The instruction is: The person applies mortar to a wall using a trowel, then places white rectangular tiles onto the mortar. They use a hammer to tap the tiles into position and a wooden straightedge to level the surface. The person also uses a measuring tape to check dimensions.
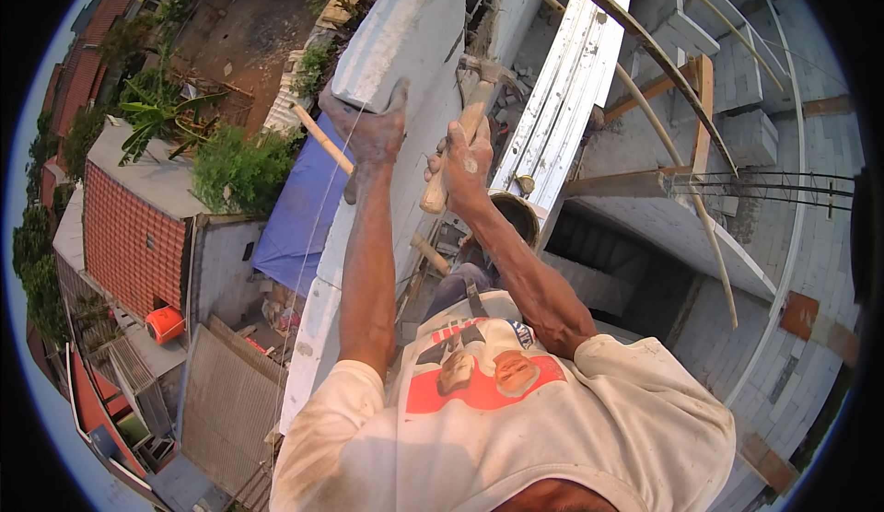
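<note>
A hammer (474, 111) with a pale wooden handle is gripped in my right hand (465, 162), its metal head pointing away from me beside the wall. My left hand (371, 130) clasps the near end of a light grey building block (391, 38) on top of the wall, thumb on the right side and fingers toward the left. Below that hand, the pale wall (354, 250) runs down toward me. A thin string (318, 213) stretches along its left side. How tightly the block sits on the wall is hard to tell.
Left of the wall is a drop to tiled roofs (133, 240) and a blue tarp (299, 213). A bamboo pole (322, 139) juts out there. Right are white metal lengths (571, 61), a bucket (517, 217), a dark opening (612, 268) and protruding steel rods (783, 187).
</note>
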`<state>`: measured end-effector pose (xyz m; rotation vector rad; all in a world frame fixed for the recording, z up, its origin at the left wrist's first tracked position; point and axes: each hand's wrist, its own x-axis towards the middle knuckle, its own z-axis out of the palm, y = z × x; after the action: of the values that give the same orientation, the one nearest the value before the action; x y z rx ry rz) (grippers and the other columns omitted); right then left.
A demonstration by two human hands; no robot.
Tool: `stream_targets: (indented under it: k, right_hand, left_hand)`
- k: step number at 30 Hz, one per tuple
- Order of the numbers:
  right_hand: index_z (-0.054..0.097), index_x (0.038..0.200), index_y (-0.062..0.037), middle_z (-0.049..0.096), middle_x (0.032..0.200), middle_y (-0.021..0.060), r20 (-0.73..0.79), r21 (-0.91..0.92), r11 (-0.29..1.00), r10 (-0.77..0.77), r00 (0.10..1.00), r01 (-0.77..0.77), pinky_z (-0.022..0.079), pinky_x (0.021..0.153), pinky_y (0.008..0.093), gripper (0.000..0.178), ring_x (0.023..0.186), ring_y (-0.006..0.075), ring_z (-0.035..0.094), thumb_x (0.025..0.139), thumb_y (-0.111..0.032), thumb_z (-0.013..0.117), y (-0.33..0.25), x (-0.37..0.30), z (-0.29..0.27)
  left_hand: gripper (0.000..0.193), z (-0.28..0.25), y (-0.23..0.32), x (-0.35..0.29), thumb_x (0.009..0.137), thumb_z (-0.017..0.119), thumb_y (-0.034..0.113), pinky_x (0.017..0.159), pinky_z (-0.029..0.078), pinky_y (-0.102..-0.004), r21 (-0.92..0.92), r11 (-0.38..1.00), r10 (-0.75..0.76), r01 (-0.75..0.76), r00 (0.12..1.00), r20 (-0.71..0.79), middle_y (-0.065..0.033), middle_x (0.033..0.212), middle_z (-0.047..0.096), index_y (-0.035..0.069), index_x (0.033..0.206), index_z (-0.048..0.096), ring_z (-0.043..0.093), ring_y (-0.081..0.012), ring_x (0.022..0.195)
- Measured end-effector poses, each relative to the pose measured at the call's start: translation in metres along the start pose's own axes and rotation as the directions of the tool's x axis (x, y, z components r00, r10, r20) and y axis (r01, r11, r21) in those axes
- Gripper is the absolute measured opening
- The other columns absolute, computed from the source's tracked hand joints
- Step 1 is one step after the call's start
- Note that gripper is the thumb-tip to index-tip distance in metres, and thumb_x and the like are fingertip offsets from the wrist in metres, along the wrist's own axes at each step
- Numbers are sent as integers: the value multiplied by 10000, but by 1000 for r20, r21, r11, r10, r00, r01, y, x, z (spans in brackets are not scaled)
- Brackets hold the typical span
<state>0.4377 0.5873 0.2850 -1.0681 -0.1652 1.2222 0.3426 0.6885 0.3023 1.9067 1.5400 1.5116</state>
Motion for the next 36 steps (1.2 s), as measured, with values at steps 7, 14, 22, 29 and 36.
stream_targets:
  k: [7, 14, 22, 29, 36]
  right_hand:
    - [401, 1151, -76, 484, 746, 55, -14, 9, 1000, -19, 1000, 20, 476, 351, 319, 196, 451, 150, 527, 1034, -157, 536, -18, 6, 0]
    - [412, 1121, -69, 487, 764, 58, 42, -85, 996, 2, 999, 1, 482, 368, 325, 181, 457, 157, 526, 1032, -153, 545, -27, 19, -3]
    - [437, 1173, -50, 507, 778, 54, 141, -167, 983, -46, 989, 70, 473, 369, 294, 208, 459, 144, 523, 1035, -162, 546, -35, 24, -4]
    - [299, 1590, -25, 657, 1252, 230, 304, -691, 527, -409, 860, 495, 564, 871, 336, 653, 1009, 256, 687, 1016, -130, 591, -102, 4, -18]
    - [251, 1613, -60, 679, 1214, 293, 659, -733, -101, -351, 665, 673, 599, 897, 456, 734, 1029, 383, 722, 976, -61, 614, -171, 28, 20]
  left_hand:
    - [818, -1, 4, 0, 747, 926, 206, 1001, 490, -452, 32, 999, -16, 16, 1000, 8, -209, 1249, 449, -36, 1284, 358, 530, -307, 1189]
    - [853, -1, 6, -2, 737, 933, 235, 997, 464, -476, -32, 999, 12, -13, 999, -36, -212, 1240, 460, -45, 1313, 370, 532, -324, 1185]
    - [860, 2, 1, -2, 700, 942, 183, 970, 464, -473, -32, 999, 3, -5, 999, -47, -188, 1204, 493, 5, 1325, 377, 562, -337, 1120]
    - [859, 1, 1, -4, 692, 946, 178, 965, 480, -447, -152, 988, -48, 36, 996, -75, -179, 1200, 495, 14, 1327, 392, 573, -328, 1119]
    - [852, 0, 9, -5, 693, 946, 167, 945, 500, -422, -100, 995, 6, -16, 995, -103, -171, 1202, 496, 4, 1328, 402, 567, -317, 1129]
